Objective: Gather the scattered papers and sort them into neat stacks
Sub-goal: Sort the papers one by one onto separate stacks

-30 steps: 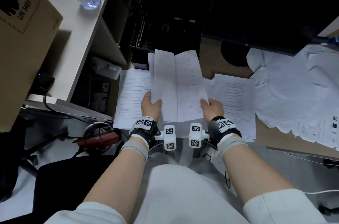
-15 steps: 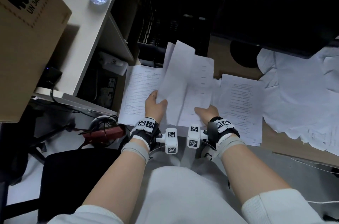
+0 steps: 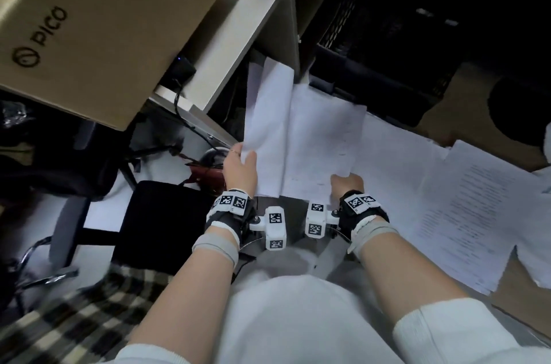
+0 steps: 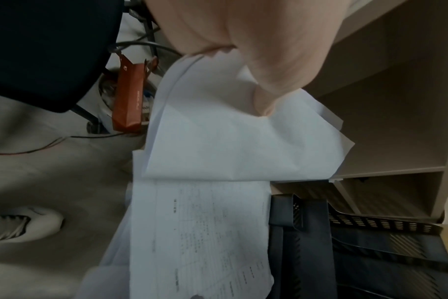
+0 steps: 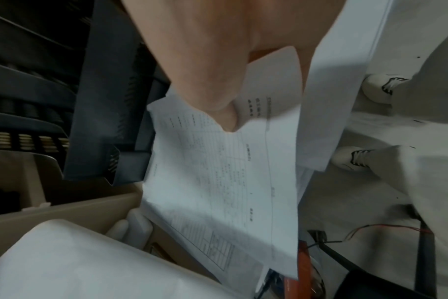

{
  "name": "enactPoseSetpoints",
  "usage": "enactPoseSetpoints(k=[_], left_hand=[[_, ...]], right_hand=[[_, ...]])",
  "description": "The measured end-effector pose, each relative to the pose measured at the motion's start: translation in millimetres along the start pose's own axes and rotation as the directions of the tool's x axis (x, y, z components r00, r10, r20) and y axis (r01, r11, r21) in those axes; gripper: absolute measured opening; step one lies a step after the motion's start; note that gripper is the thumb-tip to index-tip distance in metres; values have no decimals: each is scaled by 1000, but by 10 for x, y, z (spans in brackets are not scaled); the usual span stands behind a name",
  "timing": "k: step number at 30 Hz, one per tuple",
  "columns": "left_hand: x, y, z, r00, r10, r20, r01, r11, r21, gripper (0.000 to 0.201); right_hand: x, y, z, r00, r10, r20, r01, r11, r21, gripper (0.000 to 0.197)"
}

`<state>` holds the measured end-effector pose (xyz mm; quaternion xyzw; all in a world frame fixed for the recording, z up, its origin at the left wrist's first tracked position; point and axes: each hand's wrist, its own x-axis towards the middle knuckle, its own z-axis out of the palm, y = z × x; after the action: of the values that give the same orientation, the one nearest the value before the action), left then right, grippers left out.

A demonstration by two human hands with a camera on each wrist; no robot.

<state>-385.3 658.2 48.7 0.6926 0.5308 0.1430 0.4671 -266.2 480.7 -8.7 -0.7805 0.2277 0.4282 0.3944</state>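
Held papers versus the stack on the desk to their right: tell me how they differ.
1. The held papers are lifted and bent along a crease; the desk stack lies flat.
2. The left hand and right hand grip the held papers; nothing touches the desk stack.

Both are white printed sheets.

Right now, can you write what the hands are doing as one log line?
left hand: grips sheets | right hand: grips same sheets | sheets: lifted, creased | papers: loose on desk | stacks: unfinished
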Motion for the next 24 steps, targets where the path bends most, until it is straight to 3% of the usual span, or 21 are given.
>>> enactPoseSetpoints(k=[3,8,11,17,20,24], left_hand=[[-7,-114,-55,999,-27,33,28,1000,-12,25],[39,-247,-91,998,-63,25,63,998,-8,25],[92,-229,-112,997,-72,22,73,997,-22,25],[176,-155,-34,993,-76,86,82,994,-70,30],[192,-120,9,993,-52,106,60,995,-75,28],[201,-132,-10,991,-45,123,57,994,-96,27]], right_hand=[[32,-93,194,997,36,67,-37,999,17,26],[158,-261,462,986,10,164,-13,1000,16,63],[101,-348,482,983,13,184,-7,999,-32,53],[195,-275,258,998,-68,1,67,974,-214,11],[341,-261,219,998,-56,14,57,935,-351,23],[315,-363,367,997,-47,56,64,931,-360,12]])
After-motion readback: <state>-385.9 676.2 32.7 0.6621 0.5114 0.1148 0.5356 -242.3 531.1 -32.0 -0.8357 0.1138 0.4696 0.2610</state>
